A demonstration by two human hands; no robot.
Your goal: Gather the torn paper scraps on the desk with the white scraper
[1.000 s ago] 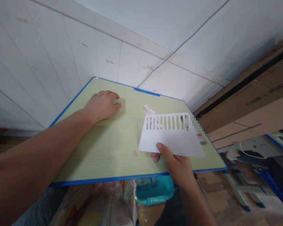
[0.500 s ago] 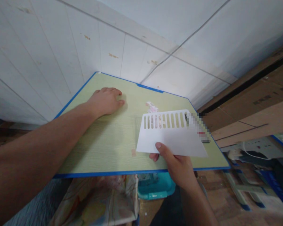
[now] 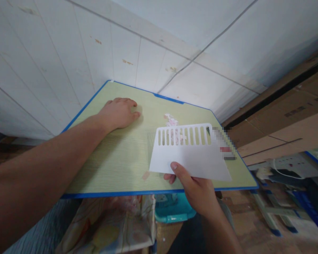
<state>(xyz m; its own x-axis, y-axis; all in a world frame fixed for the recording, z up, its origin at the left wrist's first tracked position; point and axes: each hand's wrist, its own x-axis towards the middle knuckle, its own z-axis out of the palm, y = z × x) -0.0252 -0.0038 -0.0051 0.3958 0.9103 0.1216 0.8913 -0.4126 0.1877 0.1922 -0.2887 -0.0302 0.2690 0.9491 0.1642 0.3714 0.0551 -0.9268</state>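
Observation:
My right hand (image 3: 192,185) pinches the near edge of a white slotted sheet (image 3: 188,160), thumb on top and fingers curled underneath. A row of several long rounded slots runs along its far side. The sheet is held above a pale green tabletop (image 3: 116,158), and small pinkish-white paper scraps (image 3: 172,130) show behind it and through the slots. On the left part of the table rests my left hand (image 3: 119,113), palm down, fingers slightly bent and thumb apart, holding nothing.
A pixelated object (image 3: 225,144) lies by the table's right side. Cardboard boxes (image 3: 281,116) are stacked to the right. Below the front edge are a turquoise basin (image 3: 175,211) and a patterned cloth (image 3: 116,225). A cable (image 3: 201,53) runs down the white wall behind.
My right hand has shifted the slotted sheet slightly to the left and turned it a little. My left hand stays in place on the tabletop.

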